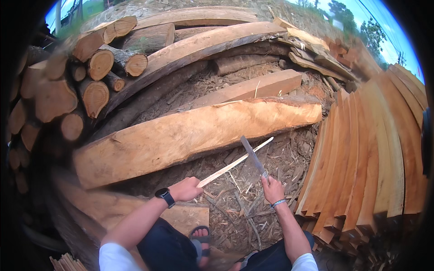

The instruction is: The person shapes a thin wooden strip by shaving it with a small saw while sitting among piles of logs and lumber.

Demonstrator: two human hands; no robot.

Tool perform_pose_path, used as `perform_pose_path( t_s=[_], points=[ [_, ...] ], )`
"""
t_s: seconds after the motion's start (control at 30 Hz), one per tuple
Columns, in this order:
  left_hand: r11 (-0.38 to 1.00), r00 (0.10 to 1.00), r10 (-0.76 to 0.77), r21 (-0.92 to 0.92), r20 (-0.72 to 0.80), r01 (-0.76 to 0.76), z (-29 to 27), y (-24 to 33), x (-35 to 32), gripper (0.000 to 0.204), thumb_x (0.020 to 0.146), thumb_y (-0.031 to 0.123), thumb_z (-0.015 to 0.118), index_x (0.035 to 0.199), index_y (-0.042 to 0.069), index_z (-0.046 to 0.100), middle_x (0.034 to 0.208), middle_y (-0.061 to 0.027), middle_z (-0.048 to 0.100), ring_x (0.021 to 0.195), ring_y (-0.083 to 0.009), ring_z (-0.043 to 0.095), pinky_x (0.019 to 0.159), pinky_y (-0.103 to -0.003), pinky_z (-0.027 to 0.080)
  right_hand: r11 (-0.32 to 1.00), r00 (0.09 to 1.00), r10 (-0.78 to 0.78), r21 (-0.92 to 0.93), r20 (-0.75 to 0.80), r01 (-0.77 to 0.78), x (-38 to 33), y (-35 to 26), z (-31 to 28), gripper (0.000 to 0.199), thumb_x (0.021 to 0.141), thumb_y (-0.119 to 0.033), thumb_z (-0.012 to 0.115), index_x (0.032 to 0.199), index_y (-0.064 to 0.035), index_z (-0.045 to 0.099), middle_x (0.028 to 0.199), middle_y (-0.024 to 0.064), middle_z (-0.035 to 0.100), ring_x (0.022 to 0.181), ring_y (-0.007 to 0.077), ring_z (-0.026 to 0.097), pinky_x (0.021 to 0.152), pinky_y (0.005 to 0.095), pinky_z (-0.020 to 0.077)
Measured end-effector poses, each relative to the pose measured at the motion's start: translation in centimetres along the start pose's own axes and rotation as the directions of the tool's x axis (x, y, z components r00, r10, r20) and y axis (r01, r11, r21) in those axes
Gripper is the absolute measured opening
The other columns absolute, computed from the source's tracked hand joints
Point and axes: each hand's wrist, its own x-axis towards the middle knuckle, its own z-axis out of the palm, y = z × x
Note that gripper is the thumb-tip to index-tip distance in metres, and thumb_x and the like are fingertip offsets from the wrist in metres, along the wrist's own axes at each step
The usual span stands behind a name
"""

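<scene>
thin stick is being gripped by left hand | knife is being gripped by right hand | left fingers might be getting cut if blade slips

pale wood stick, dull metal blade

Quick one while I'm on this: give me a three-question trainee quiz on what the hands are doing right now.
1. True or false: the left hand holds the thin pale stick.
2. What does the right hand grip? A) long flat blade B) hammer C) rope
3. Fill in: the blade crosses the stick in front of the big squared ____.

Key: 1 true; 2 A; 3 timber.
</scene>
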Motion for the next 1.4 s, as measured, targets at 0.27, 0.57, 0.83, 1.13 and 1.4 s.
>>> perform_pose_path(
  t_s=[0.27,0.57,0.83,1.13,1.4],
  points=[
    [0.997,0.999,0.005,0.078,-0.041,-0.002,-0.7,0.9,-0.2,0.034,0.08,0.025,0.055,0.081,-0.009,0.063,0.071,-0.0278,0.062,0.07,-0.04,0.065,0.064,-0.047,0.048,0.995,0.998,-0.014,-0.099,0.058,0.02,-0.4,-2.2,-1.1,0.053,0.094,-0.055,0.052,0.08,-0.0034,0.059,0.067,0.0257,0.062,0.069,0.0448,0.064,0.063,0.0537,0.0497],
    [0.992,0.998,-0.01,0.128,-0.059,0.018,-0.2,0.3,0.0,0.035,0.081,0.025,0.055,0.082,-0.01,0.062,0.077,-0.0311,0.062,0.075,-0.0428,0.065,0.068,-0.048,0.049,0.995,0.997,0.068,-0.076,-0.03,-0.07,0.2,-1.3,-1.7,0.057,0.094,-0.056,0.051,0.079,-0.002,0.06,0.069,0.027,0.063,0.071,0.0459,0.065,0.064,0.0544,0.0498],
    [0.981,0.999,-0.026,0.191,-0.028,0.031,-0.5,1.3,-0.7,0.037,0.081,0.027,0.054,0.083,-0.008,0.062,0.081,-0.032,0.063,0.079,-0.0448,0.064,0.071,-0.05,0.049,0.985,1.0,0.025,-0.172,-0.009,-0.026,-0.6,-2.8,-1.4,0.055,0.095,-0.053,0.051,0.076,-0.002,0.058,0.069,0.0277,0.061,0.072,0.0466,0.063,0.064,0.0552,0.048],
    [0.979,0.999,0.0,0.203,-0.043,0.009,-0.4,1.1,-1.0,0.038,0.082,0.028,0.055,0.082,-0.008,0.063,0.08,-0.0326,0.063,0.079,-0.0452,0.065,0.071,-0.05,0.05,0.981,0.997,0.045,-0.187,-0.059,-0.055,0.4,-0.8,-1.2,0.055,0.096,-0.054,0.049,0.083,-0.002,0.061,0.074,0.0284,0.064,0.077,0.0478,0.064,0.068,0.0559,0.0486],
    [0.974,0.998,0.001,0.228,-0.064,0.013,-0.9,2.1,-0.8,0.038,0.081,0.029,0.056,0.082,-0.008,0.063,0.081,-0.0324,0.063,0.079,-0.0456,0.065,0.071,-0.05,0.05,0.991,0.999,0.037,-0.126,-0.035,-0.041,0.1,-1.0,-1.3,0.055,0.097,-0.051,0.048,0.082,-0.0003,0.063,0.076,0.0285,0.064,0.079,0.0482,0.063,0.07,0.056,0.0479]
  ],
)
